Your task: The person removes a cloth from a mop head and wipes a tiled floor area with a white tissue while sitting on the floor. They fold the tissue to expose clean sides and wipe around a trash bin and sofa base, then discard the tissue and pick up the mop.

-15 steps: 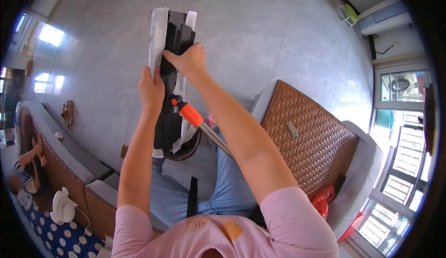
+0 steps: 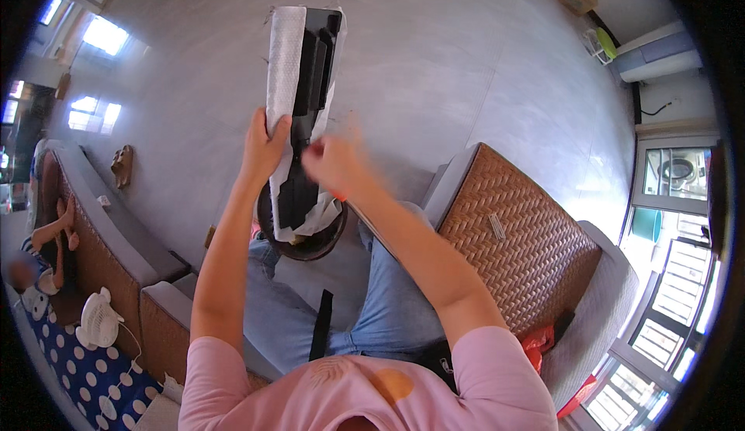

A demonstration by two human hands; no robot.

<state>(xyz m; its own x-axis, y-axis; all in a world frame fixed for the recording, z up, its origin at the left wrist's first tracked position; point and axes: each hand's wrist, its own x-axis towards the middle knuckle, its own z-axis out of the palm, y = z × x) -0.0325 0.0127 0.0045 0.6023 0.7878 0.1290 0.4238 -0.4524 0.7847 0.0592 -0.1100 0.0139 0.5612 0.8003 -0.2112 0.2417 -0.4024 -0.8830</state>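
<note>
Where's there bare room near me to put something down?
The widest free patch is grey floor, from the black mop head across to the woven seat. More floor is bare between the mop head and the slippers at left. The seat has room around a small pale item. It's crowded around your left hand, right hand and the round bin.

There is 1 view, taken from the left of 2 fisheye cameras, worn side by side on the person's head. It looks steeply down and forward. The pink shirt [image 2: 353, 388] is nearest, at the lower edge; the left hand [image 2: 265, 150] and the right hand [image 2: 337, 167] are farther, near the middle, before the grey floor [image 2: 434, 66]. At the right rim, the window [image 2: 677, 280] looks tilted and bent.
</note>
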